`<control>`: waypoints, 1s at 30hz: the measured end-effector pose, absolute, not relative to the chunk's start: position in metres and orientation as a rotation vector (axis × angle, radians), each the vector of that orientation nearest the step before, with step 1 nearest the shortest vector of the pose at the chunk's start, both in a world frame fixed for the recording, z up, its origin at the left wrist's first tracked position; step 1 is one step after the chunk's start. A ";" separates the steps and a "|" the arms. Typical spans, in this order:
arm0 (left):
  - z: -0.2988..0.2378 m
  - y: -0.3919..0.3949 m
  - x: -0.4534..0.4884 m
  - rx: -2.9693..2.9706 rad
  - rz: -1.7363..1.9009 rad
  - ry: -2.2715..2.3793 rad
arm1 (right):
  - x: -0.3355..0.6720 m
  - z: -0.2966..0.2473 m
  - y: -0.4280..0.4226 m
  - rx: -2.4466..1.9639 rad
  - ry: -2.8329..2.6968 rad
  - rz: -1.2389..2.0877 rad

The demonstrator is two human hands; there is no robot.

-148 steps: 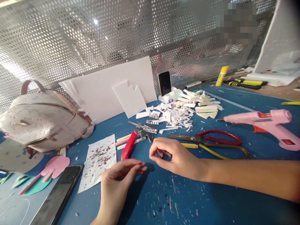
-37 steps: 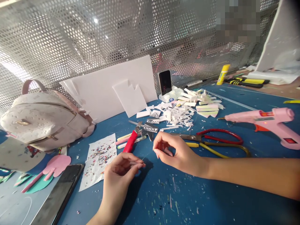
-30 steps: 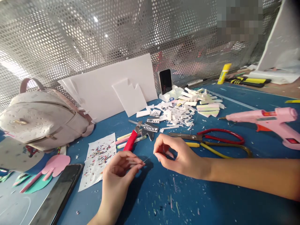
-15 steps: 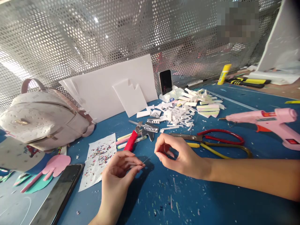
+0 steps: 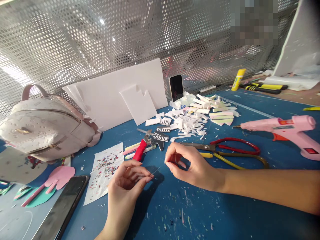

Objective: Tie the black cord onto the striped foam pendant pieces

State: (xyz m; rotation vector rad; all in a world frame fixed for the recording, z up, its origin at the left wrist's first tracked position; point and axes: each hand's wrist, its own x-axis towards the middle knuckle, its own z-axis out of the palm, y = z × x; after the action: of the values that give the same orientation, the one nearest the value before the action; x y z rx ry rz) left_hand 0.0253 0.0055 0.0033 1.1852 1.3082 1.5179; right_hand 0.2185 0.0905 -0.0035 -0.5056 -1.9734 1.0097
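Note:
My left hand (image 5: 128, 183) and my right hand (image 5: 190, 166) hover close together over the blue table (image 5: 200, 213). Each pinches thumb and forefinger shut on one end of a very thin pale strand (image 5: 157, 170) stretched between them. What the strand is made of I cannot make out. Just behind the hands lie a red-handled utility knife (image 5: 140, 150) and a black-and-white striped cutout (image 5: 160, 136).
Red and yellow-handled scissors (image 5: 225, 151) and a pink glue gun (image 5: 282, 128) lie to the right. White scraps (image 5: 197, 116), white boards (image 5: 112, 93), a standing phone (image 5: 176, 87), a pale backpack (image 5: 42, 125), a speckled paper (image 5: 106, 170) and a flat phone (image 5: 62, 208) surround the hands.
Both hands stay nearly in place. The fingertips have drawn slightly apart, and the thin strand now shows stretched between them.

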 end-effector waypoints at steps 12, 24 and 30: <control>0.003 0.006 0.027 1.136 1.464 1.265 | 0.218 -0.004 0.091 -0.488 -1.959 0.980; 0.002 0.006 0.028 1.085 1.472 1.187 | 0.218 -0.004 0.091 -0.510 -1.959 0.939; -0.001 0.008 0.027 1.022 1.445 1.147 | 0.218 -0.004 0.092 -0.511 -1.958 0.927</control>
State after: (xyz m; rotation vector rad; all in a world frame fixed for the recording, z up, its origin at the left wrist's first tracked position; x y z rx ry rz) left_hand 0.0270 0.0077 -0.0010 1.0219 1.1471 1.4450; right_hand 0.2176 0.0919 -0.0045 -0.5109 -1.9577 0.9266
